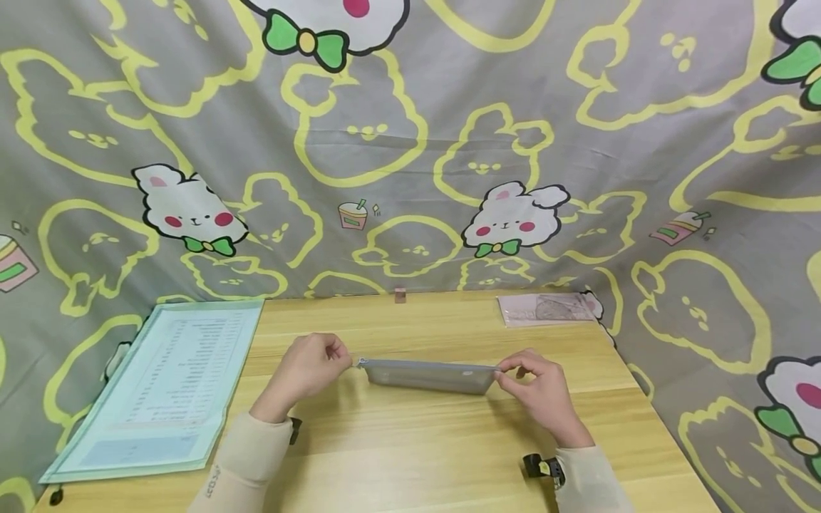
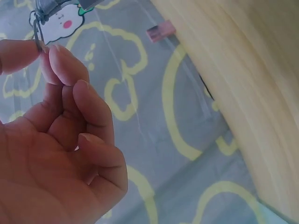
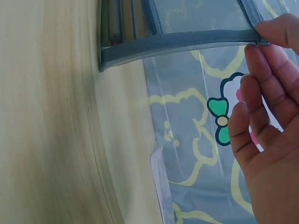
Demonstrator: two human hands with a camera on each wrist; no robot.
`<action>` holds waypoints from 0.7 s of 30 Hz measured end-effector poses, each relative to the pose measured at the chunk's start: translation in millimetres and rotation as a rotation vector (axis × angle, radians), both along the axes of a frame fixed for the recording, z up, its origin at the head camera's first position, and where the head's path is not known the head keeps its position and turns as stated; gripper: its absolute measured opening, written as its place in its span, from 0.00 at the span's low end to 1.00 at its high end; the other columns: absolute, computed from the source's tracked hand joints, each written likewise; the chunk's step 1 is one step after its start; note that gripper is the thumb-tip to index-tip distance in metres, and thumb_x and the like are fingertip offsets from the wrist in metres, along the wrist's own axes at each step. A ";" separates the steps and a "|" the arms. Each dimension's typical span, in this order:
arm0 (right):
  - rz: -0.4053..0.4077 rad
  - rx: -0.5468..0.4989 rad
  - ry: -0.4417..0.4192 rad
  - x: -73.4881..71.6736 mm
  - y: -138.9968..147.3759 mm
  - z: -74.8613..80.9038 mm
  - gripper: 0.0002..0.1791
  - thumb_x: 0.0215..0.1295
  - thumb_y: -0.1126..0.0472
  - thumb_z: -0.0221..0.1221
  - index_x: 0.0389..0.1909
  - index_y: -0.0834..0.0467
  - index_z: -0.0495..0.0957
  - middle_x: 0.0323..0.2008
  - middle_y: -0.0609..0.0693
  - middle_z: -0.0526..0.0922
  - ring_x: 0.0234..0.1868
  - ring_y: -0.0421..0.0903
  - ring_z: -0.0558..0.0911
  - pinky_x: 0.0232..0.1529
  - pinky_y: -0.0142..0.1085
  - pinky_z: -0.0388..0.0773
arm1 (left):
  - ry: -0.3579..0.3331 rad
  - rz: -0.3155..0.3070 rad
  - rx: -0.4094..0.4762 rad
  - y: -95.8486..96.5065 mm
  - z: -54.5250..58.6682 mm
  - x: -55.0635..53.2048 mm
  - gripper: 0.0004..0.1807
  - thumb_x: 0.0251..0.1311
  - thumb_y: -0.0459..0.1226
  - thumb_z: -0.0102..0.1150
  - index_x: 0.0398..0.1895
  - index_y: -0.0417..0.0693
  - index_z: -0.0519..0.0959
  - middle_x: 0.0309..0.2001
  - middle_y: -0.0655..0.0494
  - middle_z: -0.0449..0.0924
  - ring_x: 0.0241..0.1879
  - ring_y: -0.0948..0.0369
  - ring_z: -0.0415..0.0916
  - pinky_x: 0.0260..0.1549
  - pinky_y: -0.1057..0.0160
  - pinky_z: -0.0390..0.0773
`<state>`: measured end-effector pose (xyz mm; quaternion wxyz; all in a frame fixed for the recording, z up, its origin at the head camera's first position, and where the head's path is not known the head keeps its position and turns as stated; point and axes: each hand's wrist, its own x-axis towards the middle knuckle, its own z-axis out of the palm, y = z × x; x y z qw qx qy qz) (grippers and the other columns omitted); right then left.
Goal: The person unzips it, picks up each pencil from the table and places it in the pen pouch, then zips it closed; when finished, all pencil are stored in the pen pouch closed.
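Held above the wooden table is a grey mesh zipper pouch (image 1: 428,379), its long zipped edge uppermost. At one end, my left hand (image 1: 309,367) pinches a thin cord loop (image 2: 38,29) at the zipper pull (image 1: 362,363) between thumb and index fingertip; its other fingers are loosely bent. My right hand (image 1: 541,390) pinches the pouch's opposite top corner with thumb and index finger. In the right wrist view, long narrow shapes (image 3: 122,21) show through or inside the mesh; I cannot tell what they are.
A light-blue zip folder (image 1: 173,388) with a printed sheet lies on the table's left side. Toward the back right is a flat clear packet (image 1: 546,309). A small pinkish tag (image 1: 400,295) sits at the rear edge, before a patterned curtain (image 1: 398,157) around the table (image 1: 398,456).
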<state>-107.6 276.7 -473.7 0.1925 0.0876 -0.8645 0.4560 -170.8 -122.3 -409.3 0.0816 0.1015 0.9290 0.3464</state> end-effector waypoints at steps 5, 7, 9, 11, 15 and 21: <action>0.011 0.002 -0.007 0.5 -1.7 0.5 0.13 0.57 0.70 0.75 0.33 0.46 0.89 0.33 0.49 0.90 0.35 0.46 0.80 0.39 0.34 0.75 | -0.011 0.010 -0.003 -1.9 -2.4 0.2 0.05 0.62 0.37 0.61 0.32 0.48 0.84 0.30 0.57 0.82 0.25 0.60 0.72 0.30 0.61 0.73; 0.013 0.003 -0.009 -0.2 -2.2 -0.1 0.12 0.57 0.69 0.75 0.33 0.46 0.89 0.33 0.50 0.90 0.36 0.44 0.80 0.40 0.34 0.76 | -0.013 0.007 0.001 -3.0 -4.0 -0.2 0.05 0.63 0.37 0.61 0.32 0.48 0.84 0.29 0.57 0.81 0.25 0.60 0.71 0.29 0.61 0.72; 0.015 0.006 -0.009 -1.2 -2.0 -1.4 0.12 0.57 0.69 0.75 0.33 0.46 0.89 0.33 0.51 0.90 0.37 0.44 0.81 0.40 0.34 0.77 | -0.017 0.001 0.010 -4.0 -5.1 -0.6 0.05 0.63 0.38 0.62 0.32 0.48 0.84 0.28 0.57 0.80 0.24 0.60 0.71 0.28 0.61 0.72; 0.021 0.011 -0.007 -1.9 -1.6 -2.2 0.12 0.58 0.68 0.75 0.33 0.46 0.89 0.34 0.51 0.90 0.37 0.42 0.82 0.40 0.33 0.79 | -0.028 0.001 0.028 -4.8 -5.2 -0.5 0.05 0.63 0.38 0.61 0.32 0.48 0.84 0.29 0.56 0.81 0.25 0.60 0.70 0.28 0.61 0.71; 0.037 0.008 -0.034 -2.1 -2.1 0.7 0.09 0.61 0.69 0.73 0.34 0.50 0.89 0.34 0.49 0.91 0.36 0.37 0.84 0.39 0.32 0.82 | -0.046 0.016 0.075 -6.2 -1.6 1.1 0.04 0.63 0.38 0.61 0.35 0.49 0.84 0.38 0.54 0.84 0.28 0.58 0.69 0.29 0.60 0.70; 0.079 -0.131 -0.264 3.3 -1.4 12.9 0.03 0.66 0.65 0.70 0.39 0.58 0.87 0.35 0.47 0.90 0.35 0.40 0.87 0.39 0.33 0.84 | -0.032 -0.011 0.114 -3.0 6.7 6.8 0.03 0.65 0.39 0.62 0.35 0.51 0.83 0.40 0.55 0.85 0.27 0.58 0.69 0.26 0.61 0.69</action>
